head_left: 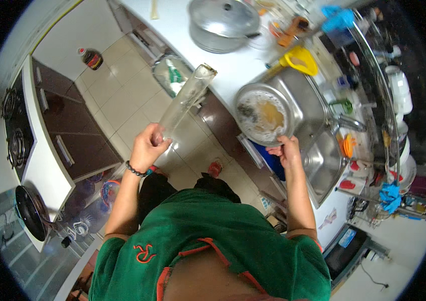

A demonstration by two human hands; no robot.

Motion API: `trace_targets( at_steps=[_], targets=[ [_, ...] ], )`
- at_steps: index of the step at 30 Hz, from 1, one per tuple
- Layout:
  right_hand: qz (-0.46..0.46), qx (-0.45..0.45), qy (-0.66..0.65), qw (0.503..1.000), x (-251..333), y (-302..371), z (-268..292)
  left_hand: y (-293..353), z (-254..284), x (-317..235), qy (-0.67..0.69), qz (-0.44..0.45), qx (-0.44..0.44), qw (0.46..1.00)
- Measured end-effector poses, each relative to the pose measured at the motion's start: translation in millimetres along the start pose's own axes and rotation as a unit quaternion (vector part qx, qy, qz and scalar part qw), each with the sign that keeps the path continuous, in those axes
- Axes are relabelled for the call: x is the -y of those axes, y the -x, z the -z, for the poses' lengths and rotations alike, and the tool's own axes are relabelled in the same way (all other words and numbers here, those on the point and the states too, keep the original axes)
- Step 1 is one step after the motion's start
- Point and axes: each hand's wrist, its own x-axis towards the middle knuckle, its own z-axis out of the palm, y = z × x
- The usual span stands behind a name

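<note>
My left hand is closed around the near end of a tall, clear cylinder. The cylinder tilts away to the upper right, and a brownish edge shows at its far end. Over by the sink, my right hand grips the near rim of a round metal basin. Cloudy, foamy water with a brownish patch and a dark patch fills the basin. The basin is at the left edge of the sink, overlapping the counter's front edge; what supports it from below is hidden.
A double steel sink lies at the right, with a faucet behind it. A lidded metal pot stands on the counter beyond. Below the counter edge is a lined bin. A stove and a black pan are at the left.
</note>
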Motion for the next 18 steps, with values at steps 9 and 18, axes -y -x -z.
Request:
trace_targets(
  at_steps=[9, 18],
  targets=[
    [-0.035, -0.072, -0.029, 0.996, -38.5, -133.8, 222.0, -50.8, -195.9, -59.7, -0.093, -0.032, 0.115, 0.989],
    [-0.22, -0.135, -0.316, 0.913, -104.3, -274.9, 188.9, -118.8, -283.0, -73.6, -0.195, -0.059, 0.165, 0.965]
  ],
)
